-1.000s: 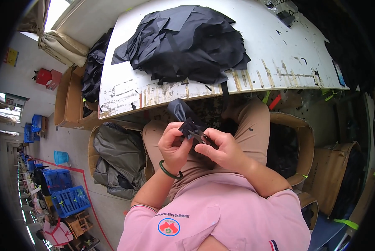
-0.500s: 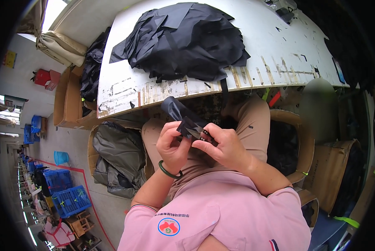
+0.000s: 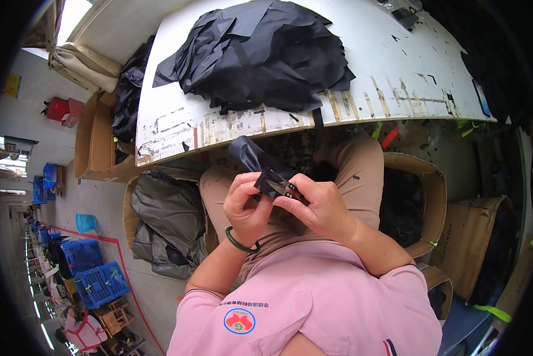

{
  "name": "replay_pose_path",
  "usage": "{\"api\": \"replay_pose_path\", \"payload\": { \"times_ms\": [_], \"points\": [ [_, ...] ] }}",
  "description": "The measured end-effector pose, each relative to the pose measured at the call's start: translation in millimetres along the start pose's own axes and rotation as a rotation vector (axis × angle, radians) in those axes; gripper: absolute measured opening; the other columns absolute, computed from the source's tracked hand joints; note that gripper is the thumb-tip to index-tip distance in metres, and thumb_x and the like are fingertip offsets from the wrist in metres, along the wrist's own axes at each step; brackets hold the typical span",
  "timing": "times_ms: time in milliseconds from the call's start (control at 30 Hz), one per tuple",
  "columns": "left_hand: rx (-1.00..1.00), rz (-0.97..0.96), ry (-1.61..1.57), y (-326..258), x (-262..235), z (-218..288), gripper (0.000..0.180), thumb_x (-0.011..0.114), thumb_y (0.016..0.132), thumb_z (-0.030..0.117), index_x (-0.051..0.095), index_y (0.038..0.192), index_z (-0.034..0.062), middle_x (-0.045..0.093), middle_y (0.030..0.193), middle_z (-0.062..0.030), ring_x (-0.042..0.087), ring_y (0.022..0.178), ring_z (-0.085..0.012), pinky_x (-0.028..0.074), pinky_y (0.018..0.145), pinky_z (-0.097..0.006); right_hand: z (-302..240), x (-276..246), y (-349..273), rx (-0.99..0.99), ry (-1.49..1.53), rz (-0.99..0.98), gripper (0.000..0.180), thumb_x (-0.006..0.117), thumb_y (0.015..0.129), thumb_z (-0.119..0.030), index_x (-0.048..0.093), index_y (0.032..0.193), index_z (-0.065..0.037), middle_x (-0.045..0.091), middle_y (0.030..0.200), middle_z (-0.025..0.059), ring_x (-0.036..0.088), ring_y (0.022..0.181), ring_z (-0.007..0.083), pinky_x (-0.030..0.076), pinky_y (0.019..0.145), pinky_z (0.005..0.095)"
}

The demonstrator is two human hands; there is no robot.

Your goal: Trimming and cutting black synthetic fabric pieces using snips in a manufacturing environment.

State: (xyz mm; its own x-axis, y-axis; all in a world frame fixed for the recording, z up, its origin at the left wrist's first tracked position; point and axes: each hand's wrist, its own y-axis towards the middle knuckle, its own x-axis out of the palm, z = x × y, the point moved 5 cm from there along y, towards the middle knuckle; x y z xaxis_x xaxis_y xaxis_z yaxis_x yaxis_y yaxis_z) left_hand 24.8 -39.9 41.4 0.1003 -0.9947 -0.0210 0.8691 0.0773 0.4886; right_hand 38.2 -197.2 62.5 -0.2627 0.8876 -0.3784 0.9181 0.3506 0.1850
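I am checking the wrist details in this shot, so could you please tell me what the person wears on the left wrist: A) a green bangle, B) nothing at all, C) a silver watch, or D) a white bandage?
A: a dark green bangle circles the wrist just below the left hand, which holds a small black fabric piece over the lap.

A white desk [image 3: 397,65] with a worn front edge carries a big heap of black fabric pieces [image 3: 260,53]. Left of it stands a cardboard box [image 3: 91,148] with dark cloth inside. Below the desk, another box holds grey-green cloth [image 3: 165,225]. Far left on the floor are blue crates [image 3: 97,279] and a blue bucket [image 3: 86,223].
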Motion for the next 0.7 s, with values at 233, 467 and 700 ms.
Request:
{"api": "replay_pose_path", "payload": {
  "times_ms": [233, 467, 700],
  "points": [
    [-0.012, 0.014, -0.018, -1.7, -0.2, -0.7, 0.018, 0.065, 0.076, -0.012, 0.059, 0.089, -0.0002, 0.061, 0.101, -0.0130, 0.060, 0.089, -0.0184, 0.048, 0.076, -0.027, 0.9, 1.1, -2.4, -0.034, -0.033, 0.019, 0.026, 0.070, 0.084, -0.026, 0.056, 0.084, -0.004, 0.053, 0.061, 0.0110, 0.053, 0.050, 0.0280, 0.041, 0.047, 0.0336],
    [-0.025, -0.014, -0.007, -3.9, 2.8, -0.1, 0.019, 0.066, 0.075, -0.011, 0.060, 0.089, -0.0001, 0.062, 0.099, -0.0124, 0.060, 0.085, -0.0188, 0.048, 0.073, -0.027, -3.2, 1.4, -2.0, -0.003, 0.035, 0.009, 0.032, 0.069, 0.084, -0.033, 0.053, 0.080, -0.005, 0.056, 0.059, 0.0122, 0.057, 0.051, 0.0314, 0.043, 0.046, 0.0368],
    [0.002, -0.050, 0.008, -3.4, 4.1, 6.1, 0.018, 0.065, 0.074, -0.011, 0.061, 0.088, -0.0002, 0.063, 0.099, -0.0122, 0.059, 0.085, -0.0188, 0.046, 0.071, -0.026, 0.3, 1.4, -4.1, -0.032, -0.008, 0.039, 0.030, 0.069, 0.085, -0.031, 0.053, 0.079, -0.005, 0.056, 0.059, 0.0120, 0.056, 0.051, 0.0311, 0.043, 0.046, 0.0368]
  ]
}}
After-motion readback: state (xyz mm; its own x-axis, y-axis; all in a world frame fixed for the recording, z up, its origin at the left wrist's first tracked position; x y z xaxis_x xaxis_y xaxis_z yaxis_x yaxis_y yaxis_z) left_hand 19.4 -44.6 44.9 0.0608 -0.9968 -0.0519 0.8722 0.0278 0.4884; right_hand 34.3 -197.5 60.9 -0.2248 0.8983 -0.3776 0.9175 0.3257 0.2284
